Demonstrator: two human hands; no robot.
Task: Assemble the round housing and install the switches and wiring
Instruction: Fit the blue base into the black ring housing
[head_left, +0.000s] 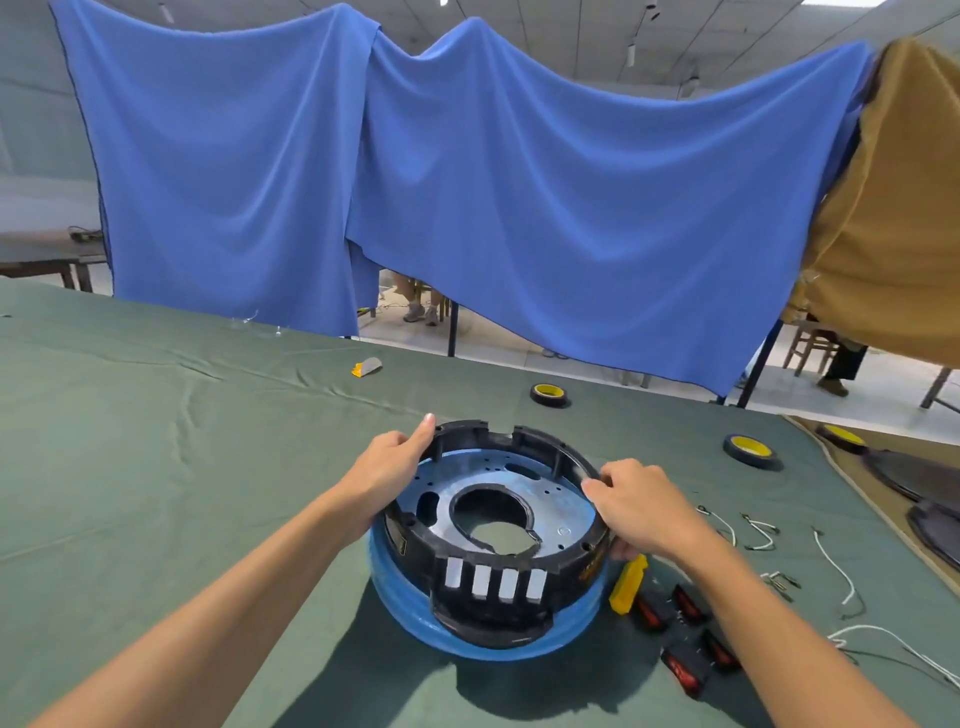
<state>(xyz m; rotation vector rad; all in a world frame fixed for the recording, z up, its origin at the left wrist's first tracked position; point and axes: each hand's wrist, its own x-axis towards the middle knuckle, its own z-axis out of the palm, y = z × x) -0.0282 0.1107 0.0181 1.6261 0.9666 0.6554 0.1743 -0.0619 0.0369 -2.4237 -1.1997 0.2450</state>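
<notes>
black round housing (493, 525) on blue ring (395, 587)

Blue drape (467, 197) and tan drape (893, 218) hang behind the green-clothed table (156, 415)

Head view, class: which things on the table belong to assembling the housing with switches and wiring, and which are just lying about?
In the job: black housing, blue rim below it, red switches, white wires.
Apparently lying about: tape rolls, yellow-grey scrap, hanging blue cloth.
</notes>
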